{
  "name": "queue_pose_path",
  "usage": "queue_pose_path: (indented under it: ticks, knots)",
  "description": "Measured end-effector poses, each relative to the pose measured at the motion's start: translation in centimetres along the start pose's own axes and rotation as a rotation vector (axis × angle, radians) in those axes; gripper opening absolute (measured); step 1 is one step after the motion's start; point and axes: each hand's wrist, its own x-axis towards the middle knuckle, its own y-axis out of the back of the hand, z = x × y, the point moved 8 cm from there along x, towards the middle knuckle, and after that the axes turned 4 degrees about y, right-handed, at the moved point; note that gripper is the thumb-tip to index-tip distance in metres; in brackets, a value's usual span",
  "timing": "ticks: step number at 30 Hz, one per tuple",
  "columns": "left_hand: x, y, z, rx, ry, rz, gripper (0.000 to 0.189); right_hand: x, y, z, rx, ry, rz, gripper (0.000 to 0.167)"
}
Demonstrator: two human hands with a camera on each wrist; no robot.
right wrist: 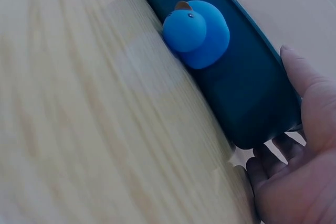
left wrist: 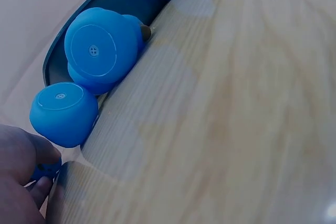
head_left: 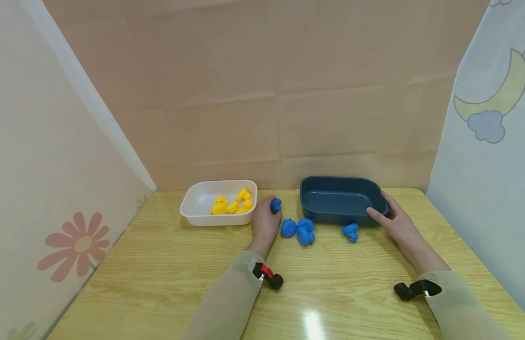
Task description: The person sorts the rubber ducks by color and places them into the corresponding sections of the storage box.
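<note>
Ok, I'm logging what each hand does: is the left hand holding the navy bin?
No, in the head view the right hand holds the navy bin, while the left hand pinches a blue toy duck.

A blue toy (head_left: 276, 205), held and partly hidden, is left of a dark-blue bin (head_left: 330, 216) standing upright, open-topped, at far right.

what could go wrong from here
The left hand might bump the white tray right beside it and jostle the yellow toys inside.
The blue toy in its fingers could slip, or knock the bunched blue toys nearby.
If the right hand pulls the dark tray nearer, it may shove the lone blue duck in front.
</note>
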Motion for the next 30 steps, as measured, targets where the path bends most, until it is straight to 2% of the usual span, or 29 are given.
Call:
queue_pose_path:
  ticks: [6,11,18,24,30]
  knots:
    - [-0.3,0.0,0.6,0.023,-0.03,0.0,0.043,-0.1,0.1,-0.1,-0.003,0.005,0.002,0.1]
    - [-0.4,-0.1,0.7,-0.007,-0.035,-0.017,0.041,-0.2,0.0,-0.2,-0.01,0.009,0.003,0.101]
    - [-0.5,-0.3,0.9,-0.098,-0.02,-0.041,0.043,-0.2,0.0,-0.3,-0.024,0.011,0.001,0.1]
    - [-0.6,0.1,2.1,-0.252,-0.08,-0.043,0.042,-0.2,0.0,-0.3,-0.019,0.026,0.001,0.098]
    - [-0.7,0.8,3.6,-0.308,-0.149,-0.02,0.038,0.0,-0.1,-0.1,-0.009,0.035,-0.005,0.098]
